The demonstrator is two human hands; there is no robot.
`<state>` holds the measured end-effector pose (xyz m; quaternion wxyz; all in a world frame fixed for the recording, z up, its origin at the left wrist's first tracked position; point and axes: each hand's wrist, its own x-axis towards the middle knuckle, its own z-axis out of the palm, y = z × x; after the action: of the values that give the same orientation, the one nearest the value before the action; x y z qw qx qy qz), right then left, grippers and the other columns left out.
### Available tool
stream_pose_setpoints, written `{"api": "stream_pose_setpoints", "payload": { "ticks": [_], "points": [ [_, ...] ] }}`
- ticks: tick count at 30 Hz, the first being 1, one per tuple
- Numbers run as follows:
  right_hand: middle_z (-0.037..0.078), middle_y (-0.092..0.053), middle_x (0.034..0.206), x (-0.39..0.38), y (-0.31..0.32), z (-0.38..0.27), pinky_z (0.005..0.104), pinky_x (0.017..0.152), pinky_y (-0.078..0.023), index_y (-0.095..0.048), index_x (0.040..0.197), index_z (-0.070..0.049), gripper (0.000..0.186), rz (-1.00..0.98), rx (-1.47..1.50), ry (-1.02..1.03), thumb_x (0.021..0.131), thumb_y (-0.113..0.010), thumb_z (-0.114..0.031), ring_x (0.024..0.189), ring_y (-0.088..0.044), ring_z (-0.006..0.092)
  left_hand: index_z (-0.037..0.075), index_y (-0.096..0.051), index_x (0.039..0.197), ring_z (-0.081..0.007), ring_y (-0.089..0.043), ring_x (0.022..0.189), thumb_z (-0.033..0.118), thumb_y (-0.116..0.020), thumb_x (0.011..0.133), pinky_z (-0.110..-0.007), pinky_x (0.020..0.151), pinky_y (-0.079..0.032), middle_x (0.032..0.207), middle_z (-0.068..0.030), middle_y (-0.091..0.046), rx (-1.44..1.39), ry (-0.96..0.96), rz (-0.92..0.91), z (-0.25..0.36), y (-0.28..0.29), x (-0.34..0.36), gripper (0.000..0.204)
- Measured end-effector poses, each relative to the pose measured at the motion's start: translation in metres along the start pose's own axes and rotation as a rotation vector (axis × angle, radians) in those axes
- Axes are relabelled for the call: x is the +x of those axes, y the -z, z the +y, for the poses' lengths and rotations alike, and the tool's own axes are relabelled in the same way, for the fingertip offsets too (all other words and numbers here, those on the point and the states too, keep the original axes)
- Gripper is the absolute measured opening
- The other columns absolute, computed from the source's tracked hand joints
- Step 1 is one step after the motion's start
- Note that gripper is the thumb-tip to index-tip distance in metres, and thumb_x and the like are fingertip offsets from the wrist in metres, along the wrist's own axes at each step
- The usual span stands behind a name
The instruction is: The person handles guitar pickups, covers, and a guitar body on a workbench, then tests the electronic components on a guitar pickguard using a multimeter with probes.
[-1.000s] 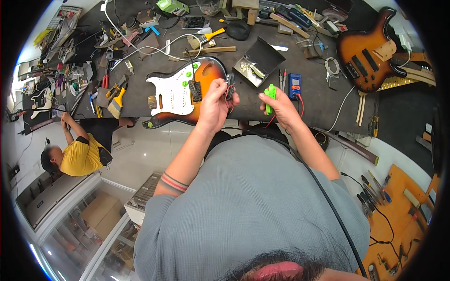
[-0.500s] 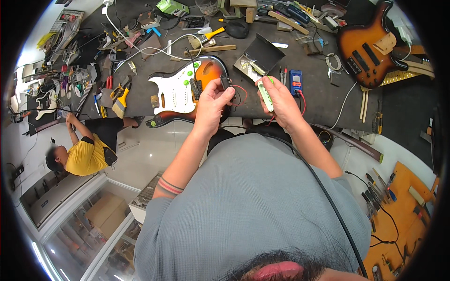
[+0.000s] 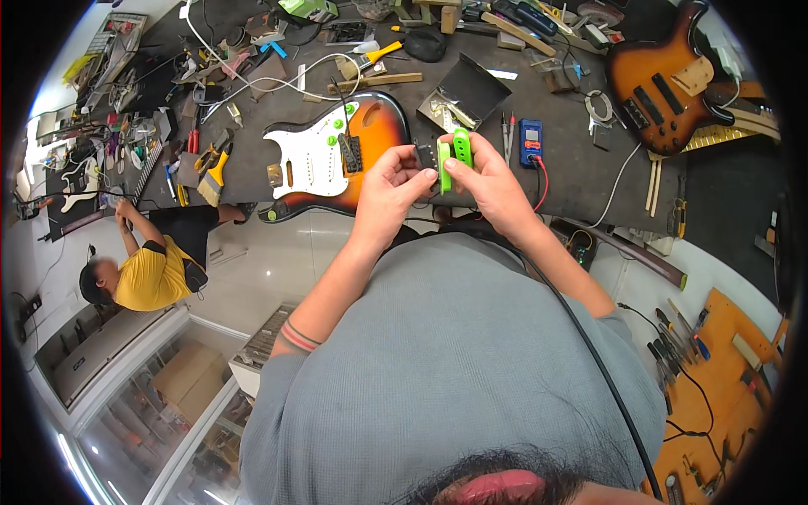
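With 12 o'clock pointing away from the wearer, the left hand (image 3: 389, 187) holds a slim black part (image 3: 424, 156) in a narrow pinch, its long axis leaning roughly from 11 to 5 o'clock. The right hand (image 3: 495, 185) is closed around two bright green strips: a narrow one (image 3: 444, 172) under the thumb, and a green strip with a row of dark holes (image 3: 462, 146) behind it at about 1 o'clock. Both strips stand nearly on the 12-to-6 line, so the black part and the narrow strip lie almost side by side, the strip at 3 o'clock from the left fingertips. The gap between them is very slight; whether they touch, I cannot tell. The right hand is the nearer to the green pieces, the left to the black one, and all three sit between the hands, seen against the near edge of the workbench (image 3: 589, 192). From there, the guitar body (image 3: 384, 118) with its white plate (image 3: 313, 160) lies toward 9 to 10 o'clock, an open black box (image 3: 481, 91) toward 12 to 1, and a blue meter (image 3: 530, 135) between 2 and 3.
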<state>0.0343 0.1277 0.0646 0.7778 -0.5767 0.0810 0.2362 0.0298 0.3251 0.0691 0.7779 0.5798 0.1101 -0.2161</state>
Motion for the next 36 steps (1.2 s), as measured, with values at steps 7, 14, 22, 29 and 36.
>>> {"api": "stream_pose_setpoints", "payload": {
  "ticks": [7,14,22,29,36],
  "points": [
    [0.003,-0.066,0.113,0.003,0.001,0.005,0.0304,0.088,-0.054,-0.06,0.135,-0.002,0.033,0.028,-0.107,0.087,0.107,-0.066,-0.018,0.101,-0.062,0.0103,-0.006,-0.062,0.135,-0.0132,-0.072,0.1,0.007,-0.076,0.1,-0.03,0.086,-0.062,0.12,-0.0107,-0.073,0.052,0.013,-0.035,-0.005,0.0,0.001,0.04],
    [0.004,-0.066,0.119,0.006,0.002,0.006,0.0319,0.097,-0.054,-0.058,0.135,-0.003,0.037,-0.027,-0.143,0.082,0.104,-0.072,-0.019,0.109,-0.063,0.0123,-0.007,-0.063,0.139,-0.0155,-0.073,0.103,0.007,-0.075,0.101,-0.032,0.089,-0.063,0.12,-0.012,-0.074,0.019,0.058,-0.117,-0.005,0.004,0.001,0.042],
    [0.011,-0.055,0.141,-0.006,0.012,-0.033,0.0415,0.114,-0.048,-0.052,0.153,-0.011,0.074,-0.222,-0.54,0.368,0.089,-0.087,-0.022,0.134,-0.057,0.0252,-0.006,-0.061,0.142,-0.0193,-0.074,0.111,0.015,-0.068,0.107,-0.036,0.097,-0.062,0.128,-0.0137,-0.072,-0.115,0.109,-0.216,0.006,0.011,0.002,0.042],
    [0.013,-0.052,0.14,-0.007,0.016,-0.037,0.0456,0.119,-0.043,-0.053,0.154,-0.014,0.083,-0.256,-0.712,0.362,0.08,-0.089,-0.019,0.137,-0.053,0.0333,-0.007,-0.06,0.143,-0.0227,-0.074,0.115,0.016,-0.068,0.106,-0.039,0.1,-0.061,0.13,-0.0159,-0.073,-0.101,0.149,-0.321,0.016,0.013,0.002,0.044],
    [0.012,-0.053,0.132,-0.009,0.015,-0.039,0.0441,0.115,-0.045,-0.056,0.15,-0.015,0.077,-0.254,-0.74,0.336,0.08,-0.088,-0.016,0.13,-0.055,0.0324,-0.006,-0.061,0.144,-0.0227,-0.075,0.112,0.015,-0.069,0.105,-0.038,0.1,-0.064,0.129,-0.0165,-0.074,-0.083,0.19,-0.344,0.022,0.012,0.0,0.045]
  ]
}}
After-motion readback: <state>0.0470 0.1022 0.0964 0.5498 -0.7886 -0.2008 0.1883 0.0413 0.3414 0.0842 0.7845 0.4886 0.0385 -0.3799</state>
